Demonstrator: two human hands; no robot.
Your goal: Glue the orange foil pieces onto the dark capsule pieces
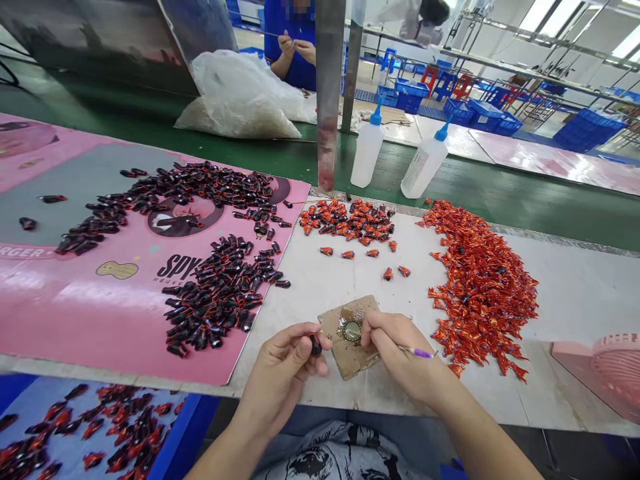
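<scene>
- Small black bead (315,345) is pinched in the left hand (280,377), thumb and fingers clenched on it, just beside a cardboard scrap (349,347)
- right hand (400,353) is grasping a thin tool with a purple grip (418,352), fingers curled round it and resting over the edge of the scrap; can't see the tip from here
- round metal cap (352,330) sits on the scrap with glittery gunk around it, touching distance from those right fingers
- to the left, tons of black pieces (217,300) lie on a pink printed sheet (100,327)
- to the right, a big heap of orange-red foil-looking bits (483,287) on a white table (575,300)
- two squeeze bottles with blue nozzles (367,150) stand past the table edge
- co-worker's hands (295,47) are up together, well apart from all this
</scene>
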